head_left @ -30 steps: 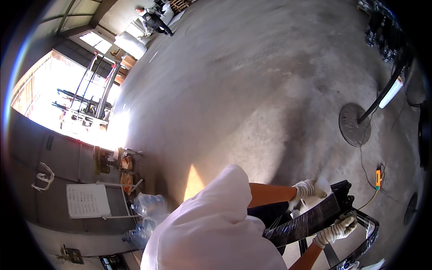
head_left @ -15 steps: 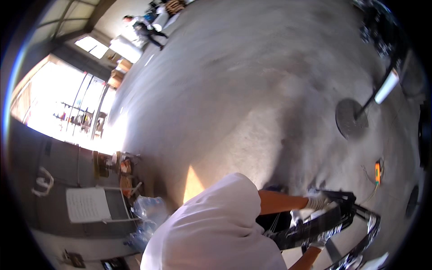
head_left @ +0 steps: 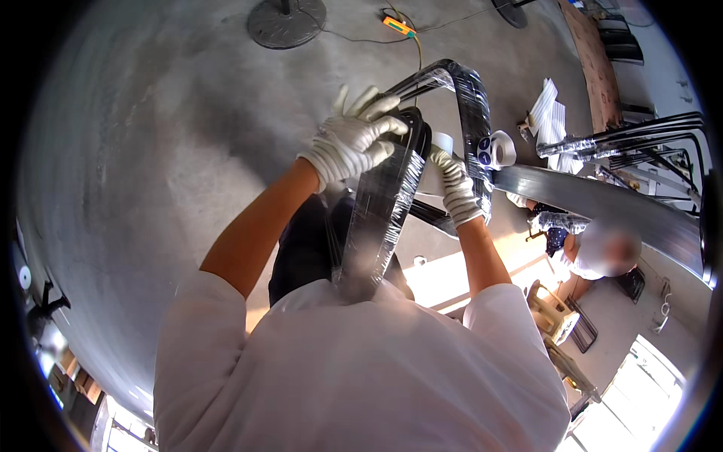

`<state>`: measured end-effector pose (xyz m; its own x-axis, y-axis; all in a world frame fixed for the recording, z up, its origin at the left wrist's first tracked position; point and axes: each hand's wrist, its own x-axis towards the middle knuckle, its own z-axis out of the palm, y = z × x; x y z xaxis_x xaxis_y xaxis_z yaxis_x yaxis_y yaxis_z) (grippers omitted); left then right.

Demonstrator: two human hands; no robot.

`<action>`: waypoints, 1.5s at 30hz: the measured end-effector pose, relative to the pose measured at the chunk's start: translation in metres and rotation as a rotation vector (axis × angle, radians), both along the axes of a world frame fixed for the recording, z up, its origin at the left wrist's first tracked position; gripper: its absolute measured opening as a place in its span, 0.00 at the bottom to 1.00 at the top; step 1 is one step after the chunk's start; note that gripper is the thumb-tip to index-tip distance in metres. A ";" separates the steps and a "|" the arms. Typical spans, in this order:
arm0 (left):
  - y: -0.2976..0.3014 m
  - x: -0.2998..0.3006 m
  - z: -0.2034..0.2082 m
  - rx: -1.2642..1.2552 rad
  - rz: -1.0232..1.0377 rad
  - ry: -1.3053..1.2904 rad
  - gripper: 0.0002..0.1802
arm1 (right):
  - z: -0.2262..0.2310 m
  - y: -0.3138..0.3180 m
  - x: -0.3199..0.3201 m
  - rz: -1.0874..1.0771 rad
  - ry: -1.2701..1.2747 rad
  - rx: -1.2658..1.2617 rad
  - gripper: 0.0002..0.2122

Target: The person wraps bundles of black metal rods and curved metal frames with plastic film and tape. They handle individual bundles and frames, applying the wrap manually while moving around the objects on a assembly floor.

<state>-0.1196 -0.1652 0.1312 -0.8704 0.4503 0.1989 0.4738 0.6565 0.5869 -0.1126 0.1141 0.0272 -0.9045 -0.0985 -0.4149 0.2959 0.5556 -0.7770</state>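
A bundle of black metal frames (head_left: 380, 192), wrapped in clear plastic film, runs from my chest out in front of me. My left hand (head_left: 350, 143), in a white striped glove, is at its far end. Its fingers are spread, with some fingertips against the bundle's left edge. On the opposite side my gloved right hand (head_left: 458, 187) is closed round a pale roll of stretch film (head_left: 443, 143), partly hidden by the fingers. Beyond the right hand, a bent black frame section (head_left: 471, 98), also film-wrapped, rises above the floor.
A roll of tape (head_left: 498, 149) sits by a long metal beam (head_left: 595, 196) at right. More black frames (head_left: 648, 139) rest there. A co-worker (head_left: 587, 252) is beyond the beam. A round stand base (head_left: 286, 22) and orange power strip (head_left: 399, 27) lie on the floor ahead.
The view has swung to the right, bringing the beam and co-worker in. Both hands and the wrapped bundle now show near the middle; my left hand's fingers are spread at its far end.
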 end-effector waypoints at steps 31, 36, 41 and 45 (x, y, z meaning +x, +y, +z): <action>0.009 -0.036 -0.045 0.733 0.169 -0.234 0.27 | 0.189 -0.130 -0.047 -0.386 -0.129 -0.360 0.38; -0.025 -0.015 0.016 1.600 0.141 -0.924 0.40 | 0.208 -0.176 -0.059 -0.176 -0.241 0.167 0.37; -0.041 -0.012 0.004 1.796 0.361 -1.173 0.42 | 0.177 -0.224 -0.040 -0.031 0.205 0.606 0.16; -0.049 -0.009 -0.003 1.795 0.426 -1.157 0.38 | 0.188 -0.243 -0.037 -0.185 0.112 0.564 0.23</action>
